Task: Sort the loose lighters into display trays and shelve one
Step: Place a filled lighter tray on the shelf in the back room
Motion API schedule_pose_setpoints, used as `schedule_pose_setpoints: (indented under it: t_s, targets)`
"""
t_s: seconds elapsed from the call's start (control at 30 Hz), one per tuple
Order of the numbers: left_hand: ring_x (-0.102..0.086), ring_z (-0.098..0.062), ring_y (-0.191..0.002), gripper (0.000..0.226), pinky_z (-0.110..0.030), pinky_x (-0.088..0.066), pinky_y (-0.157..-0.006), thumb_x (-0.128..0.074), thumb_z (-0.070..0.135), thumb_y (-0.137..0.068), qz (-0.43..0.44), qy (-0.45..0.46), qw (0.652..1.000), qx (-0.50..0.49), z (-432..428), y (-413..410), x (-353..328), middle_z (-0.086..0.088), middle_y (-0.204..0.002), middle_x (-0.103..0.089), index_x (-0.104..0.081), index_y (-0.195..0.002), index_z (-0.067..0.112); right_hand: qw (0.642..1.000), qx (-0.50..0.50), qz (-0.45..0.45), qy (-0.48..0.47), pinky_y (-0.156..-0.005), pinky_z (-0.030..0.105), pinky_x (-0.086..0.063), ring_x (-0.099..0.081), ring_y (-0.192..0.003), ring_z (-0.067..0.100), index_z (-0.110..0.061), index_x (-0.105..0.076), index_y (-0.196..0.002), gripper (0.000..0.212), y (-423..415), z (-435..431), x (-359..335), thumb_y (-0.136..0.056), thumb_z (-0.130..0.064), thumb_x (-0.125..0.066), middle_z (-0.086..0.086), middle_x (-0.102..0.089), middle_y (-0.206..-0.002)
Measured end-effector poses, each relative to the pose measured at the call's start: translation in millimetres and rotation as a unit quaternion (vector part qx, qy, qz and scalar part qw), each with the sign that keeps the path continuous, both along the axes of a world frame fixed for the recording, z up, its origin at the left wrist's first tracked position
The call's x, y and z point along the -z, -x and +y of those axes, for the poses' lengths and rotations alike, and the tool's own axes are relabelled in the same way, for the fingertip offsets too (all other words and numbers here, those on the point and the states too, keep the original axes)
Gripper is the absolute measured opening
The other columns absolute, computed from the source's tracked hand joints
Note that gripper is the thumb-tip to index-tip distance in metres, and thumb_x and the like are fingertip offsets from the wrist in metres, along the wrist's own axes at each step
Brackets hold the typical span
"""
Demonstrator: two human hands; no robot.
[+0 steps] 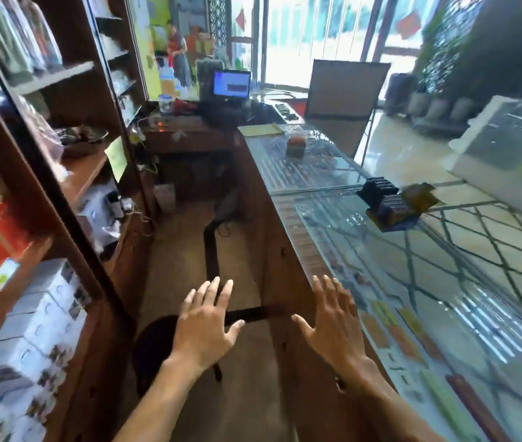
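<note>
Plainly the left hand (205, 320) and right hand (333, 320) hang spread and empty. At two o'clock the lighter trays (390, 205) sit on the glass surface (444, 266); probably light, rigid, top-heavy, best gripped low by the base edges.

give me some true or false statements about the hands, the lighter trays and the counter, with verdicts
1. The left hand and right hand are both empty, fingers spread. True.
2. The dark lighter display trays stand on the glass countertop. True.
3. The right hand rests on those trays. False: they stand farther along the counter, apart from both hands.
4. The small computer monitor is lit. True.
5. The monitor stands nearer the hands than the trays do. False: it is beyond them, at the far end.
</note>
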State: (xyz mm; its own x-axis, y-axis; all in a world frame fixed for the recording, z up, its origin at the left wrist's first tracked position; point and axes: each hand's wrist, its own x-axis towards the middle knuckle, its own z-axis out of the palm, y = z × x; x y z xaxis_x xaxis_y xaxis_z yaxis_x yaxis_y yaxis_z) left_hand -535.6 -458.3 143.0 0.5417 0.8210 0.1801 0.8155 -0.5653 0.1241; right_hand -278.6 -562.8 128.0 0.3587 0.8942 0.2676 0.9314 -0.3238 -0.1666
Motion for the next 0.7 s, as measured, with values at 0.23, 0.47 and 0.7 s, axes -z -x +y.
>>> schedule_pose_setpoints:
  t_s: [0.23, 0.47, 0.7]
  targets:
    - [-0.05, -0.028, -0.138, 0.085, -0.05, -0.042, -0.113, -0.044, 0.069, -0.082, 0.007, 0.006, 0.992, 0.126, 126, -88, -3, -0.008, -0.15, -0.053, -0.049, -0.151, 0.02, 0.992, 0.128, 0.018, -0.006, -0.117, 0.048, -0.032, -0.033, -0.146, 0.032, -0.021, -0.026, -0.158, 0.095, -50, 67, -1, -0.083, -0.073, -0.053, 0.011, -0.036, -0.158]
    - [-0.038, -0.026, -0.148, 0.087, -0.047, -0.03, -0.122, -0.042, 0.071, -0.084, -0.009, 0.009, 0.976, 0.215, 192, -173, -1, -0.004, -0.16, -0.042, -0.037, -0.157, 0.025, 0.976, 0.214, 0.035, -0.013, -0.121, 0.047, -0.027, -0.028, -0.148, 0.031, -0.021, -0.024, -0.159, 0.095, -95, 101, -7, -0.084, -0.073, -0.047, 0.011, -0.034, -0.159]
    - [-0.029, -0.024, -0.153, 0.086, -0.046, -0.023, -0.126, -0.043, 0.072, -0.087, -0.006, 0.019, 0.956, 0.294, 257, -271, 8, -0.001, -0.165, -0.034, -0.027, -0.16, 0.03, 0.959, 0.277, 0.057, -0.014, -0.123, 0.046, -0.024, -0.024, -0.15, 0.03, -0.021, -0.021, -0.16, 0.097, -165, 138, 7, -0.082, -0.073, -0.05, 0.009, -0.031, -0.161]
